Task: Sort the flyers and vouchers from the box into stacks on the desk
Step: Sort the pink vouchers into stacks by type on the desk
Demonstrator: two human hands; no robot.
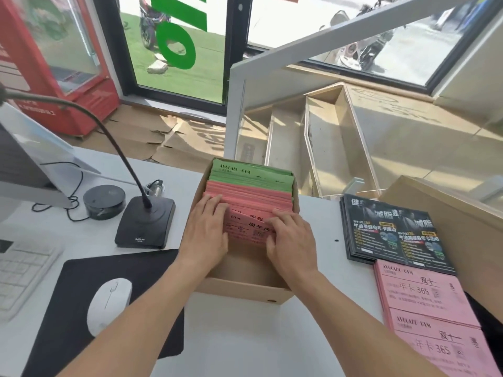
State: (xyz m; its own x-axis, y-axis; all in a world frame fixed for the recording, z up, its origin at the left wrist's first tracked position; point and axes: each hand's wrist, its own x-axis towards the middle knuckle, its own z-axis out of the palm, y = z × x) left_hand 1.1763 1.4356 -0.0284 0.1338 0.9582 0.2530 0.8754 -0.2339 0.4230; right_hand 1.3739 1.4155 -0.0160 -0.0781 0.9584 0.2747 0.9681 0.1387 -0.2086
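An open cardboard box stands on the white desk in front of me. Upright in it are red vouchers and, behind them, green vouchers. My left hand and my right hand are both inside the box, fingers curled on the front red vouchers, which lean toward me. On the desk at the right lie a stack of dark flyers and two stacks of pink vouchers.
Left of the box are a gooseneck microphone on a black base, a round black puck, a white mouse on a black mat, a keyboard and a monitor. A glass partition rises behind the box.
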